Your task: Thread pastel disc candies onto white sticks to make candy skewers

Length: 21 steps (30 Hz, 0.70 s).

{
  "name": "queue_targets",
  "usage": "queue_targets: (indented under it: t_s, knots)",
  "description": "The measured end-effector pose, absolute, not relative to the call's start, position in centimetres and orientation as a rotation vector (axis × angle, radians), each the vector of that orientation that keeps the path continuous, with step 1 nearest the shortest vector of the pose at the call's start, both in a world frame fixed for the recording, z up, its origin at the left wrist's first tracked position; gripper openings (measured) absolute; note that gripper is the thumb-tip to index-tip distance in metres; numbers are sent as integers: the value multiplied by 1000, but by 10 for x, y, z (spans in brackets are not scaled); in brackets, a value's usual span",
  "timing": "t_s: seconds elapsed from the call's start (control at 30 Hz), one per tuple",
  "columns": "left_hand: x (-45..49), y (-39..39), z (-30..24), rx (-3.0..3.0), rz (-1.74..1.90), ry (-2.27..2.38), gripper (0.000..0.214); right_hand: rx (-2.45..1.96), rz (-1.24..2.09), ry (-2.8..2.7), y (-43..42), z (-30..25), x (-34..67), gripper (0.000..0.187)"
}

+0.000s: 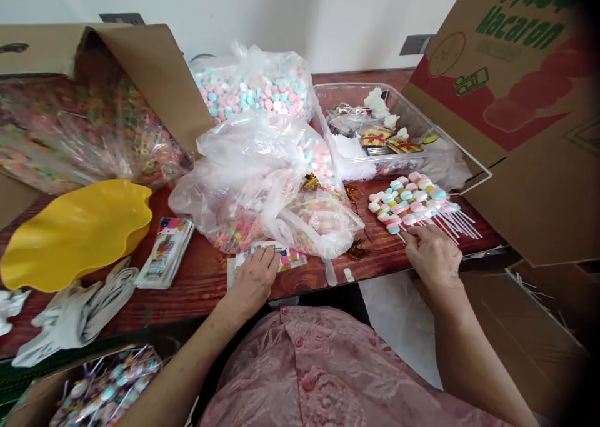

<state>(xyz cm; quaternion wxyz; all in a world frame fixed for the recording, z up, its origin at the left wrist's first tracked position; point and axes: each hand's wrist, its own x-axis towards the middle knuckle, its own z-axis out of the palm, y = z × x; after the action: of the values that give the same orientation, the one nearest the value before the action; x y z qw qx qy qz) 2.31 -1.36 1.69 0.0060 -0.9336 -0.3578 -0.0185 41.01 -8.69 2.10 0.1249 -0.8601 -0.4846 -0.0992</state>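
My left hand [257, 278] lies on a flat stack of printed plastic bags [294, 259] at the table's front edge, its fingers stretched out over them. To the right, my right hand [435, 253] is closed at the near side of a pile of marshmallow skewers [410, 200] in pink, white and blue. A white stick [402, 235] shows at its fingertips; the rest of the grip is hidden. Between the hands, clear bags of candy [276, 170] lie open and crumpled. A second stack of printed bags [166, 252] sits left of my left hand.
A yellow wavy dish [79, 230] and white straps [87, 314] are at the left. Behind stands a sealed bag of marshmallows [255, 83]. A clear plastic bin [398, 159] holds small packets. Cardboard boxes [529, 183] flank the table, and wrapped skewers [110, 389] fill a box below.
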Motion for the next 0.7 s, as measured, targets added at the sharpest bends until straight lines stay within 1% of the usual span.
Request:
queue_targets:
  t_s: [0.1, 0.23, 0.33, 0.4, 0.47, 0.6, 0.7]
  knots:
    - [18, -7, 11, -2908, -129, -1088, 49, -2701, -115, -1464, -91, 20, 406, 31]
    - [11, 0, 13, -2920, -155, -1070, 39, -2738, -156, -1406, -98, 11, 405, 32]
    - [9, 0, 21, -2959, -134, -1105, 32, -2748, -119, -1264, -97, 2, 411, 30]
    - [11, -3, 28, -3003, -119, -1134, 24, -2673, -135, -1141, -96, -3, 415, 28]
    - [15, -7, 35, -3033, -72, -1154, 22, -2491, -210, -1070, -97, -7, 415, 27]
    - [24, -12, 44, -3039, 106, -1102, 24, -2132, -298, -1016, -100, -14, 405, 28]
    - [26, -13, 47, -3039, 180, -1072, 30, -2055, -282, -992, -102, -19, 397, 29]
